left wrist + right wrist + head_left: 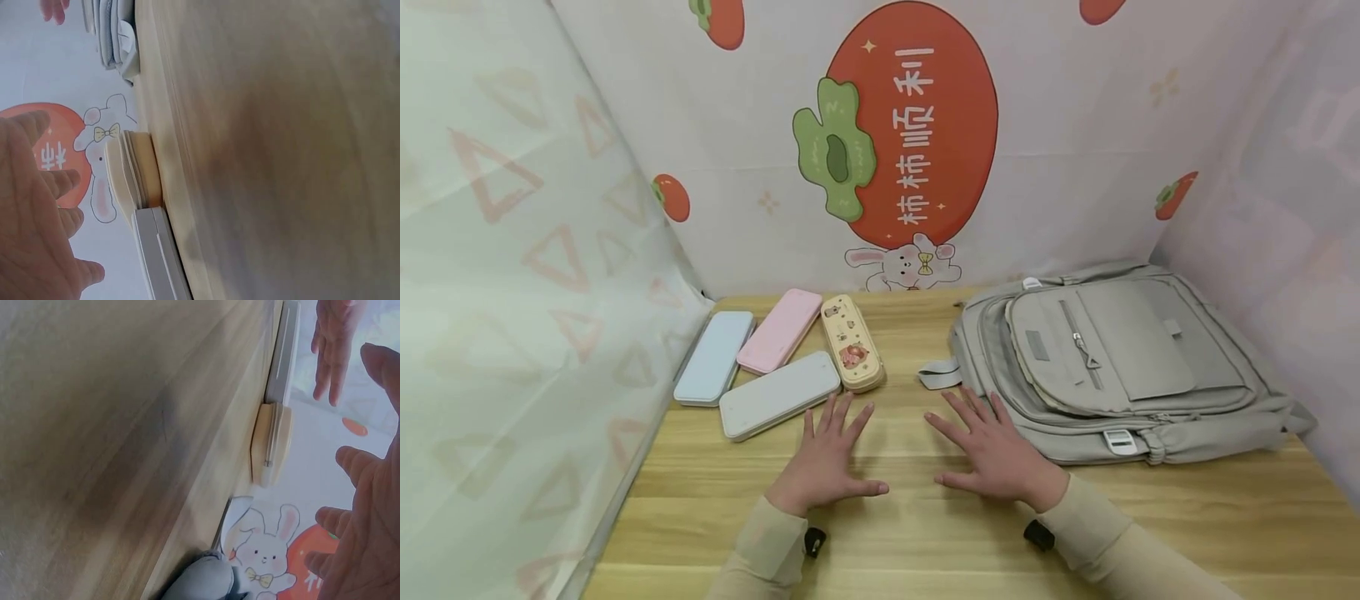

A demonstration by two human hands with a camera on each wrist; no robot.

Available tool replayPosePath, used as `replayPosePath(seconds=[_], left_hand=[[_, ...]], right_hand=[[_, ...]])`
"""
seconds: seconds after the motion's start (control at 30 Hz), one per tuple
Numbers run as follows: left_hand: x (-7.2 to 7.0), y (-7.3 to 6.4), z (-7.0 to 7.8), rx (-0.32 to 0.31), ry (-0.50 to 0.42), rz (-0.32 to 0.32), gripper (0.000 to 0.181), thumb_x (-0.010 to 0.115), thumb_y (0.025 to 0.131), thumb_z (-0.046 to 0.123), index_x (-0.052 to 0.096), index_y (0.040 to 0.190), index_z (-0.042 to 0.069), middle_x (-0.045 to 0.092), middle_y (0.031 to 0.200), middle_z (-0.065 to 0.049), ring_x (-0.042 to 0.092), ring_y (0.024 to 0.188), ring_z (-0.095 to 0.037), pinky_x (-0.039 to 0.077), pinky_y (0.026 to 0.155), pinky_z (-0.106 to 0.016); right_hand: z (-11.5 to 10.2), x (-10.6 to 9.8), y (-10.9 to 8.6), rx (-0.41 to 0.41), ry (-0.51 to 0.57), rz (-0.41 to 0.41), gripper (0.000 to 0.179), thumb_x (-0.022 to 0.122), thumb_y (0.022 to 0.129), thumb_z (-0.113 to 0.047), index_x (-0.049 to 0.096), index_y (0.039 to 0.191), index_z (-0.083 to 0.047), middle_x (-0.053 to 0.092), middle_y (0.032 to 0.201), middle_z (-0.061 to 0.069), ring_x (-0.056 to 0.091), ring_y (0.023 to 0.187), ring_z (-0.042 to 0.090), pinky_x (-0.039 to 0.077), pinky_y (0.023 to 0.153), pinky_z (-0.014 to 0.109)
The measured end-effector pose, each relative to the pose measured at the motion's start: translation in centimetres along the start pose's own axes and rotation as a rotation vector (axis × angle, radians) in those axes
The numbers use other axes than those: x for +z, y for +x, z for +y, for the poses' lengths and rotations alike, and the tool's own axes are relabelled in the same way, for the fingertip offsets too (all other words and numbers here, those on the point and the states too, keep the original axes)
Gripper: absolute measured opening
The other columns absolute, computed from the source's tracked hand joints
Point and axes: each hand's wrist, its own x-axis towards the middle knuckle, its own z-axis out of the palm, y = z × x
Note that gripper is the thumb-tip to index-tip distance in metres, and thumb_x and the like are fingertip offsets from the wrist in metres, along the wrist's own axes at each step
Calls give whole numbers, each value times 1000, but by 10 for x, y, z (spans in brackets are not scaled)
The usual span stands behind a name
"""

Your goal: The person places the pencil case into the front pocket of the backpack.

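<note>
My left hand hovers over the wooden table with its fingers spread, holding nothing. Just beyond it lie a white pencil case and a cream pencil case with cartoon prints. A pink pencil case and a light blue one lie behind and to the left. With fingers likewise spread, my right hand is near the front left edge of a grey backpack that lies flat. Both wrist views show air between the palms and the tabletop.
The wooden table runs up to a white printed backdrop at the back. Printed cloth walls also stand on the left and right. A grey strap loop sticks out from the backpack's left side.
</note>
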Motion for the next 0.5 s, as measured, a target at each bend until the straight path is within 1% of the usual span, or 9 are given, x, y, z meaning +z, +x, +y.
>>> replayPosePath(seconds=[0.1, 0.23, 0.37, 0.5], left_hand=[[-1, 4, -5, 6, -13, 14, 115, 77, 78, 71, 28, 164, 13, 16, 167, -25, 6, 153, -50, 8, 116, -74], [-8, 7, -14, 2, -56, 47, 113, 80, 78, 65, 31, 163, 10, 21, 165, -27, 10, 151, -52, 11, 115, -75], [-16, 6, -25, -30, -82, 60, 112, 80, 78, 64, 31, 163, 9, 21, 165, -28, 11, 151, -52, 10, 116, -75], [-23, 4, -36, -65, -98, 67, 112, 79, 79, 63, 29, 163, 8, 19, 165, -28, 10, 152, -52, 8, 117, -73]], right_hand=[[3, -3, 0, 11, 19, 28, 78, 73, 90, -56, 51, 154, -18, 32, 163, 23, 26, 147, 53, 20, 111, 78], [8, -7, 0, 20, 27, 57, 73, 71, 92, -53, 53, 152, -16, 36, 159, 25, 29, 145, 54, 23, 110, 78], [16, -8, -1, 34, 41, 74, 71, 64, 97, -57, 53, 152, -15, 38, 158, 26, 29, 145, 53, 24, 110, 77], [24, -9, -4, 50, 37, 102, 72, 60, 99, -60, 52, 153, -13, 38, 157, 26, 31, 144, 54, 26, 109, 76]])
